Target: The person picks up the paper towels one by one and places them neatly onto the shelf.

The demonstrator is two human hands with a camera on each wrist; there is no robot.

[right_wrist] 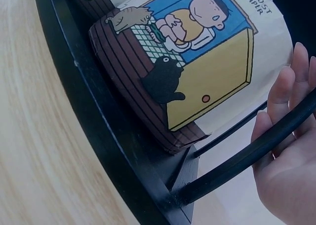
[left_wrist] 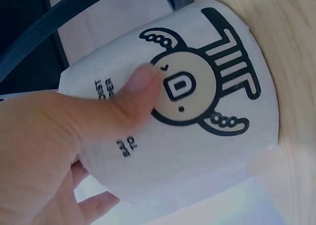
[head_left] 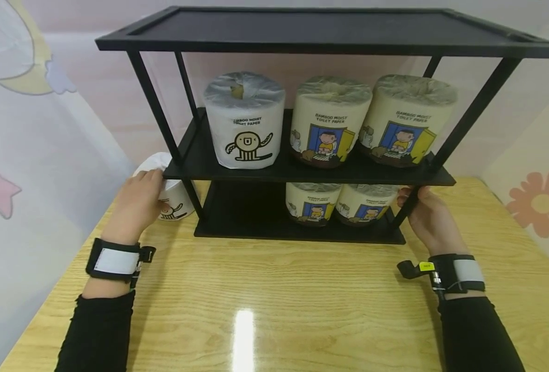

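Observation:
At the left end of a black two-tier rack (head_left: 241,212), my left hand (head_left: 137,204) grips a white toilet paper roll (head_left: 178,200) with an octopus print. In the left wrist view the thumb presses the printed front of the roll, fingers partly hidden behind it. The roll's lower edge is close to the tabletop; whether they touch I cannot tell. My right hand (head_left: 434,217) is at the rack's right front post, its fingers reaching past it. In the right wrist view the fingertips lie beside a cream toilet paper roll (right_wrist: 227,111); contact is unclear.
On the rack's middle level stand an octopus-print roll (head_left: 245,124) and two cream cartoon rolls, one (head_left: 330,124) in the centre. Two cream rolls stand on the bottom level, toward the right. A black top panel (head_left: 330,28) covers the rack. The wooden table (head_left: 320,294) lies beneath.

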